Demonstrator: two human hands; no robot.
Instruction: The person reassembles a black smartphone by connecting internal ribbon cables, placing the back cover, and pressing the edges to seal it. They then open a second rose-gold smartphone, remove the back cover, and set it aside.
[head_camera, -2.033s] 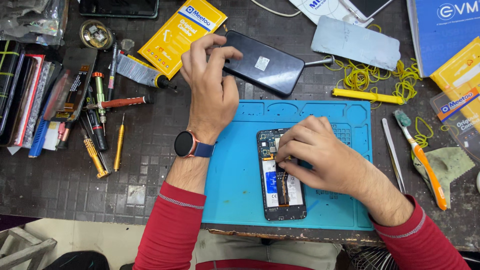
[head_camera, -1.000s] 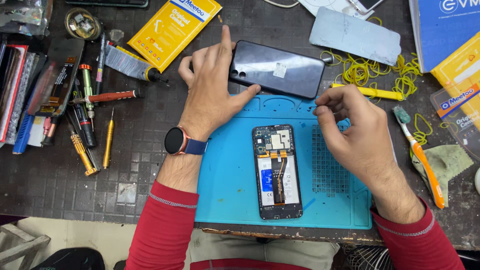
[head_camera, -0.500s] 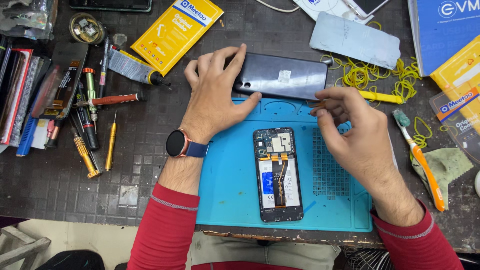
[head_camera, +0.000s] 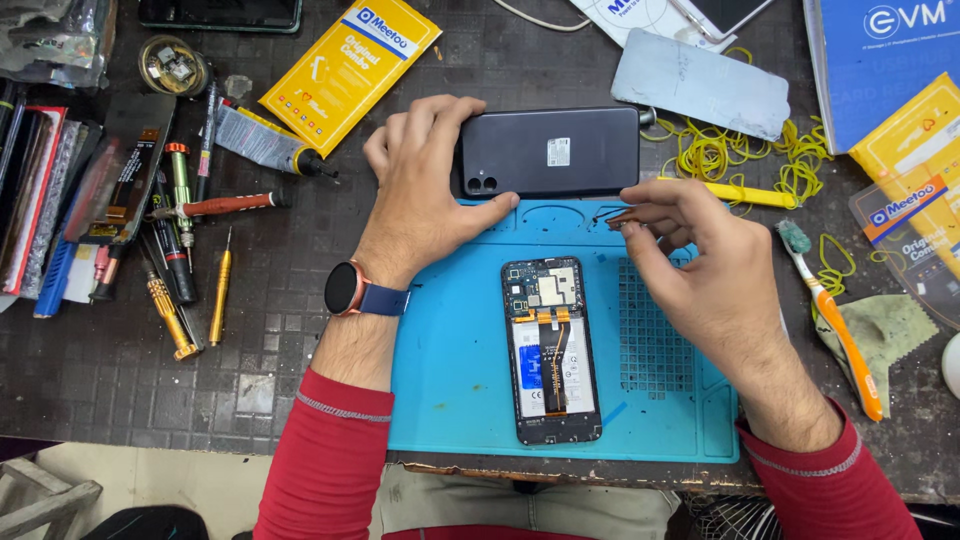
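My left hand (head_camera: 420, 190) grips the left end of a black phone back cover (head_camera: 560, 150), which lies flat at the far edge of the blue work mat (head_camera: 450, 380). The fingers curl over its top and the thumb presses its lower edge. Just below the cover's right half, my right hand (head_camera: 700, 270) pinches a small thin brown strip (head_camera: 612, 215) between thumb and fingertips. An opened phone (head_camera: 553, 350) with its board, battery and orange flex cable showing lies upright on the mat, untouched, between my forearms.
Screwdrivers (head_camera: 190, 280) and a glue tube (head_camera: 265, 140) lie at the left. A yellow packet (head_camera: 350, 65) sits at the top. Yellow rubber bands (head_camera: 720, 155), a grey plate (head_camera: 700, 95), an orange toothbrush (head_camera: 840, 320) and a green cloth (head_camera: 890, 335) are on the right.
My right hand left the opened phone and rose to the back cover's lower edge, now pinching the small strip. My left hand turned the cover level and kept hold of it.
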